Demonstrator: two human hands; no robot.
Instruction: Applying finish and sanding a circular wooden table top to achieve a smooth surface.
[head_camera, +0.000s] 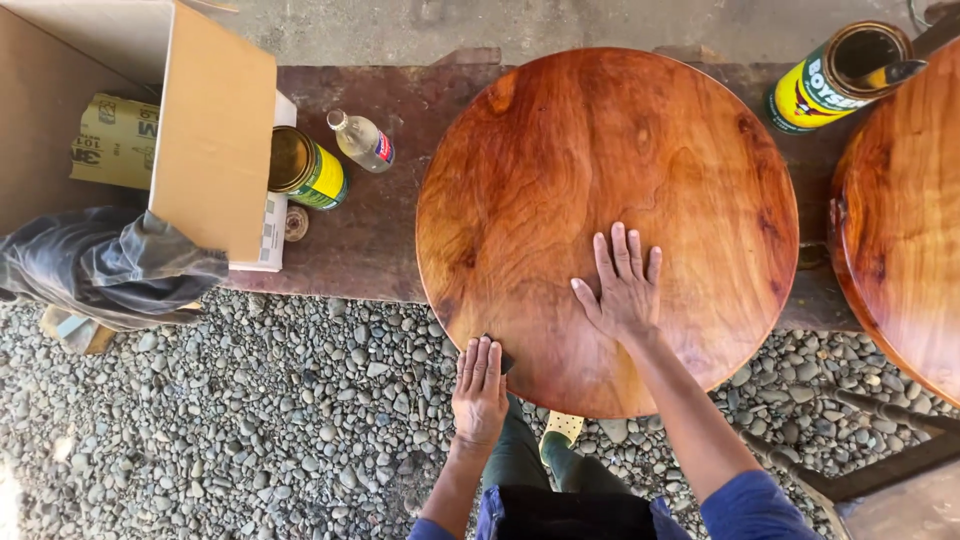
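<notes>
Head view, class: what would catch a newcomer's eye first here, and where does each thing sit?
The glossy round wooden top fills the middle, with the right hand spread flat on it and the left hand pressing a small dark pad at its near edge. A second top shows at the right edge, an open can behind it. At left sit a cardboard box, another can and a small bottle, above grey gravel.

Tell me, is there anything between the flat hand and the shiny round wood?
Nothing visible. The right hand lies flat, directly on the glossy round reddish wooden tabletop. The left hand presses a small dark pad at its near edge.
</notes>
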